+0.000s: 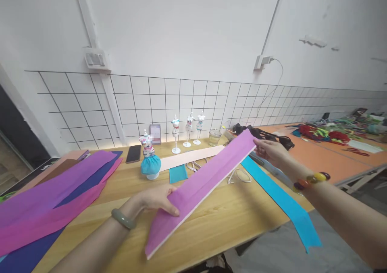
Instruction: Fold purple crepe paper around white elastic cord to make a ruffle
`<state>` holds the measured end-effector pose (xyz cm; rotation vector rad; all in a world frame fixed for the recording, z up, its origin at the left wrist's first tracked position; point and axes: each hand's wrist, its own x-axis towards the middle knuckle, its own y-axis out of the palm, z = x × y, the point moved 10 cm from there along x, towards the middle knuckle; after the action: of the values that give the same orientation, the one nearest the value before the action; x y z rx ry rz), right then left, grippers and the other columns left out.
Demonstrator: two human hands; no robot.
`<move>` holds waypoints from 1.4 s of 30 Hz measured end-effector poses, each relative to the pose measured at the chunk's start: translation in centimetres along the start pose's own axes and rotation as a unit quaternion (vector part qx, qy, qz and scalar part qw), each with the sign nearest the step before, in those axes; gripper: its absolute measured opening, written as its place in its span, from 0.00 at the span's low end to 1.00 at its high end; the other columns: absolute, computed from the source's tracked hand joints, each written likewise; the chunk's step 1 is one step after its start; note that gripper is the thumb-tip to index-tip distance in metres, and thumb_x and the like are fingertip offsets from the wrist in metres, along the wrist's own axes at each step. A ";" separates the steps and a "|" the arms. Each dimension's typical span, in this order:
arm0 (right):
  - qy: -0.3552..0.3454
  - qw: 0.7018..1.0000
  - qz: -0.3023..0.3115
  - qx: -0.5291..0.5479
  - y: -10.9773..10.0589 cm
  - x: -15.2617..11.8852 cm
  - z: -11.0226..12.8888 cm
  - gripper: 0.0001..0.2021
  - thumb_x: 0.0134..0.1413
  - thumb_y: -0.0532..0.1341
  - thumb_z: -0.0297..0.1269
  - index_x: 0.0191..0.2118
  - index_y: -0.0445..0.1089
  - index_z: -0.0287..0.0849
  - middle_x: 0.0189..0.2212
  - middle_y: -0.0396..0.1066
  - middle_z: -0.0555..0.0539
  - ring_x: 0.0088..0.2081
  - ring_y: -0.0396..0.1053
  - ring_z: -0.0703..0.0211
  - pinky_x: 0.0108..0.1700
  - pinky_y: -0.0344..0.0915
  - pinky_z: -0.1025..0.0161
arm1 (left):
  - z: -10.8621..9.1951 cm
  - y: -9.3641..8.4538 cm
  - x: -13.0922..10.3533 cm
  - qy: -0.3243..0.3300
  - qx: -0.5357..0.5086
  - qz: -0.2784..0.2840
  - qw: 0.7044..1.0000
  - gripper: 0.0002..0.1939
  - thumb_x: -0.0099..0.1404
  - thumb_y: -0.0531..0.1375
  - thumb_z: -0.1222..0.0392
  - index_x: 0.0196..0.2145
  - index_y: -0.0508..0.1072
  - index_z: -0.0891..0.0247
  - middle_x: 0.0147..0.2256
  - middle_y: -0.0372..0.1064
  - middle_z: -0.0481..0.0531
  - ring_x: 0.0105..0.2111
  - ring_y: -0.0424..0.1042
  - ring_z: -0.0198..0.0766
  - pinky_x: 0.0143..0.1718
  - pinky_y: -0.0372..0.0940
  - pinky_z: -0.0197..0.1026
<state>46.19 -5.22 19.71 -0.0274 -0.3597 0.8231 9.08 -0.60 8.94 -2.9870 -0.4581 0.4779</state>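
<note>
A long folded strip of purple crepe paper (211,174) slants above the wooden table, its near end lower left and its far end upper right. My left hand (160,200) grips it near the lower end, thumb on top and the other fingers hidden behind. At the upper right corner, my right hand (270,152) pinches the edge. Behind the strip lie a pale peach strip (193,156) and a small teal piece (178,173). A bright blue strip (275,192) runs off the table's front edge. Nearby stands a mini dress form (150,160) wearing a turquoise skirt.
Purple, pink and navy sheets (69,184) spread over the left side. A black phone (133,154), small bare dress forms (189,128) and a glass (215,137) stand or lie near the wall. White-handled scissors (242,176) rest behind the strip. An orange table (314,152) adjoins at right.
</note>
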 end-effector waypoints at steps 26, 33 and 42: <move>-0.321 0.781 0.291 -0.450 13.8 -22.0 -8.1 0.26 0.59 0.52 0.44 0.61 0.53 0.41 0.59 0.56 0.40 0.59 0.53 0.47 0.57 0.57 0.49 | 7.2 3.4 -0.9 0.093 0.592 -0.142 0.788 0.42 0.57 0.48 0.33 0.62 0.48 0.60 0.63 0.44 0.56 0.62 0.41 0.51 0.60 0.40 0.54; -0.343 0.735 0.394 -0.432 19.0 -26.1 -8.5 0.33 0.60 0.51 0.46 0.65 0.38 0.38 0.63 0.44 0.41 0.63 0.41 0.49 0.61 0.48 0.47 | 8.8 5.4 -0.8 0.053 0.572 -0.089 0.814 0.41 0.60 0.42 0.34 0.63 0.36 0.59 0.64 0.38 0.55 0.63 0.39 0.49 0.61 0.37 0.56; -0.243 0.749 0.308 -0.534 11.7 -21.7 -13.2 0.35 0.59 0.49 0.51 0.65 0.36 0.39 0.64 0.40 0.39 0.63 0.41 0.46 0.59 0.53 0.45 | 8.5 4.8 -1.1 0.071 0.605 -0.121 0.783 0.41 0.59 0.47 0.35 0.63 0.39 0.57 0.62 0.46 0.54 0.61 0.49 0.49 0.58 0.47 0.52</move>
<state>28.55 -11.37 -1.17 -1.0807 -1.3460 1.1739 6.68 -5.22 0.56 -1.6624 -0.3122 0.3149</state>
